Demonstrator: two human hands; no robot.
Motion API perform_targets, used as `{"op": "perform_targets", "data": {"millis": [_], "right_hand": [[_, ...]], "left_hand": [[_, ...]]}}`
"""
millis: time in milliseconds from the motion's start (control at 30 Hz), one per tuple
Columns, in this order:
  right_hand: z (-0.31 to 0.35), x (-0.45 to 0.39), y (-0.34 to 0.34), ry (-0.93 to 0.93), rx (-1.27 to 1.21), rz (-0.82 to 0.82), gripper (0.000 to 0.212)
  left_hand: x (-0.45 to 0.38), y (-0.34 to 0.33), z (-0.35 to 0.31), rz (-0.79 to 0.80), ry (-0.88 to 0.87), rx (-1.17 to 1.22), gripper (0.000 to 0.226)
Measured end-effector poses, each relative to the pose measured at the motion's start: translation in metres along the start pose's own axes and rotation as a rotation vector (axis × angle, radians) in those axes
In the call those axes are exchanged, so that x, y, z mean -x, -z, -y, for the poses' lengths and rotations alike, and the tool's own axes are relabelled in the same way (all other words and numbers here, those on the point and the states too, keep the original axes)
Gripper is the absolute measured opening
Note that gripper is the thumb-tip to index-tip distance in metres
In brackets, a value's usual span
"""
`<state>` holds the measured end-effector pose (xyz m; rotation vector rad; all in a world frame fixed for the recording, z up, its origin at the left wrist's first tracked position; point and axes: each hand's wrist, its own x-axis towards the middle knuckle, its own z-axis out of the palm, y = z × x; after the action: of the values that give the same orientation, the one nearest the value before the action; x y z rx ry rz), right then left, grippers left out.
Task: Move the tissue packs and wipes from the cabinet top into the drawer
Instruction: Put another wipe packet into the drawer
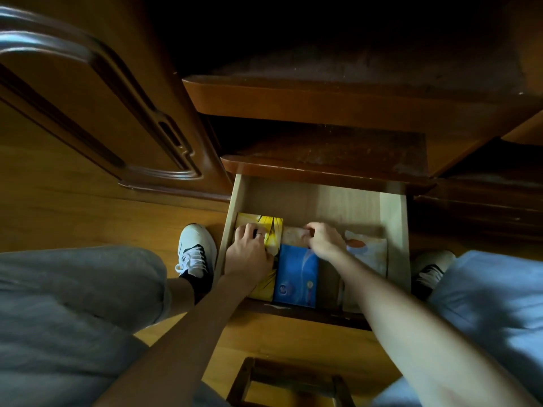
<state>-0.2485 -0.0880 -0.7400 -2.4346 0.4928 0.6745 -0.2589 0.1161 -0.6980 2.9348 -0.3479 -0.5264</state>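
The pale wooden drawer (393, 230) stands pulled out below the dark cabinet top (338, 148). Inside it lie a yellow pack (271, 227) at the left, a blue pack (296, 277) beside it, a beige pack (292, 237) behind the blue one, and a white pack with orange print (368, 254) at the right. My left hand (249, 251) rests on the yellow pack with its fingers curled over the top. My right hand (323, 239) pinches the beige pack's edge.
A tall wooden cabinet door (97, 113) stands at the left. My knees in grey trousers and my white shoes (195, 254) flank the drawer on the wooden floor. A dark wooden stool frame (282, 380) is below the drawer front.
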Motion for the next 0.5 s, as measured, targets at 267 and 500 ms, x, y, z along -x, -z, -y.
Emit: {"op": "perform_targets", "data": {"millis": [267,500], "right_hand": [[0.024,0.05,0.1,0.062,-0.095,-0.048,0.045],[0.063,0.142,0.243,0.396,-0.182,-0.31,0.023]], "left_hand": [[-0.021,0.086,-0.007,0.289,-0.157,-0.091,0.058],[0.002,0.237,-0.067,-0.328,-0.438,-0.014,0.035]]}}
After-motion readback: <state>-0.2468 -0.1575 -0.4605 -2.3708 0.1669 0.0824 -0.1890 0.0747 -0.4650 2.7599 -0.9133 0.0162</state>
